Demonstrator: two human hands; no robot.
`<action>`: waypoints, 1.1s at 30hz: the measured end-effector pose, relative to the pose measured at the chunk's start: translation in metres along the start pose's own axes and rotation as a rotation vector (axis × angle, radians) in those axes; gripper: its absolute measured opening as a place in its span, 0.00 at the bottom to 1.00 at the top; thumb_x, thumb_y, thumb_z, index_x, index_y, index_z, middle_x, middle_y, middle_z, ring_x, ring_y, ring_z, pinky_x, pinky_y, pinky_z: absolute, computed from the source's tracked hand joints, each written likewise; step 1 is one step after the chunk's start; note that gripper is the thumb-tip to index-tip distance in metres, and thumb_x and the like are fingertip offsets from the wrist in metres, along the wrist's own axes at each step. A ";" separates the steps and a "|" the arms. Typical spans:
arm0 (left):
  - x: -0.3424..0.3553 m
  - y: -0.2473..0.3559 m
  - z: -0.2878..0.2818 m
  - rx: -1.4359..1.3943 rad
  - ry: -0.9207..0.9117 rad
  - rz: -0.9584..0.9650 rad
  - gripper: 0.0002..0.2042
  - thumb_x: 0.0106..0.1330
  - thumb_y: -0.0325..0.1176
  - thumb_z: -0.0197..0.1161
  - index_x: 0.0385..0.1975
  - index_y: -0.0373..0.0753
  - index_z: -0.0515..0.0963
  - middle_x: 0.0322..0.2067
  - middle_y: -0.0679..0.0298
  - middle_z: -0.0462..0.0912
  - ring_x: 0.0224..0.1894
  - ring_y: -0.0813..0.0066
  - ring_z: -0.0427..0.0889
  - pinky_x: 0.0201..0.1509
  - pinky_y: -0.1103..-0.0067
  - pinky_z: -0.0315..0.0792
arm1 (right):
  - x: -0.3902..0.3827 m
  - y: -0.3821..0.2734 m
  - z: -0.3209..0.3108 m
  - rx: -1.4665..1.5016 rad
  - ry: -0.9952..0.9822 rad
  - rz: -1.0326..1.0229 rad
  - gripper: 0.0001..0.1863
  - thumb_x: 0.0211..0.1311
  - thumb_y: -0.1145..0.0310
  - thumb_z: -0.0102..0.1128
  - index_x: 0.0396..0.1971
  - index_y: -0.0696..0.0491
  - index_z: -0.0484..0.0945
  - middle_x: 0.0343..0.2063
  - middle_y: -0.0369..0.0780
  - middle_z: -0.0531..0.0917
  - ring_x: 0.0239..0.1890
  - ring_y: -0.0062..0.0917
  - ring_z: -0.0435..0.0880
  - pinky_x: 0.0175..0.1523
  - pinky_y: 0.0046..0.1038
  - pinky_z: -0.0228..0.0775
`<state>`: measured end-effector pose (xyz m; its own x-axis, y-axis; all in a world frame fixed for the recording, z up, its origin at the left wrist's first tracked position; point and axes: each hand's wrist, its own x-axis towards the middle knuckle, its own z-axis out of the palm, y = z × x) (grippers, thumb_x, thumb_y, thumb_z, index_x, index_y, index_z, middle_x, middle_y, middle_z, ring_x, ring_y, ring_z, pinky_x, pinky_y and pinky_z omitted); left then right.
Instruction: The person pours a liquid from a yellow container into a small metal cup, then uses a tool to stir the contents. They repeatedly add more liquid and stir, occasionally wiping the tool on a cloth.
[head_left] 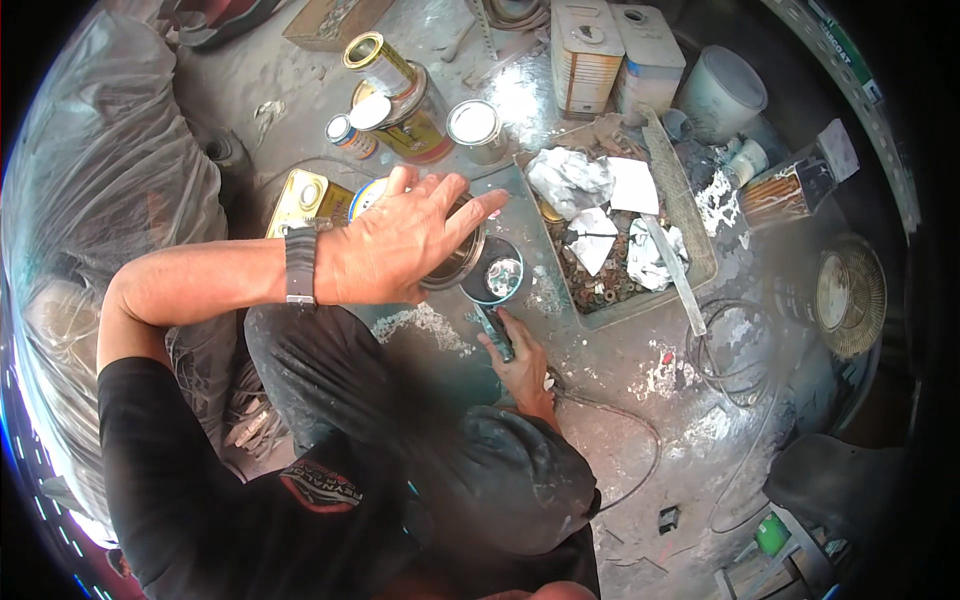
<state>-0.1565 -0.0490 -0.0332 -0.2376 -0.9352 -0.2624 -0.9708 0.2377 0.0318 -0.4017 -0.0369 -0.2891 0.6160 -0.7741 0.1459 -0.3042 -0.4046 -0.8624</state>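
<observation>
The floor (690, 470) is bearing a tray (642, 308); two rectangular tins (585, 75) are standing beyond the tray, a white-topped can (475, 126) to its left.

Grey, paint-spattered floor (612, 410) with a bright patch of reflected light (520, 95), translucent sheeting (100, 170) along the left.

From head height, the left fisheye camera looked steeply down, fairly close above the left hand (395, 245) and right hand (523, 370), widely spanning the floor (600, 368).
</observation>
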 end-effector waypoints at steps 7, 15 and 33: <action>0.001 0.007 -0.001 0.097 -0.050 -0.011 0.68 0.35 0.42 0.88 0.78 0.38 0.49 0.57 0.50 0.69 0.62 0.53 0.72 0.57 0.62 0.63 | 0.001 0.000 0.003 -0.007 -0.007 -0.007 0.26 0.61 0.62 0.76 0.56 0.59 0.81 0.45 0.49 0.87 0.44 0.44 0.89 0.46 0.37 0.81; 0.000 0.007 0.011 0.191 -0.045 -0.024 0.67 0.35 0.42 0.88 0.78 0.36 0.49 0.56 0.50 0.70 0.61 0.52 0.73 0.58 0.61 0.64 | 0.000 0.001 0.008 -0.019 -0.005 -0.025 0.27 0.61 0.61 0.75 0.57 0.58 0.80 0.45 0.48 0.87 0.44 0.44 0.89 0.45 0.37 0.81; 0.042 -0.060 0.142 -0.469 0.303 -0.232 0.50 0.42 0.45 0.81 0.67 0.35 0.62 0.56 0.47 0.72 0.60 0.46 0.72 0.62 0.57 0.66 | -0.016 0.025 0.003 0.173 0.068 0.004 0.25 0.63 0.62 0.74 0.54 0.62 0.80 0.44 0.53 0.87 0.45 0.47 0.88 0.48 0.38 0.79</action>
<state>-0.1037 -0.0655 -0.1832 0.0498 -0.9983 -0.0292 -0.8930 -0.0576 0.4464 -0.4174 -0.0330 -0.3143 0.5625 -0.8092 0.1696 -0.1737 -0.3163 -0.9326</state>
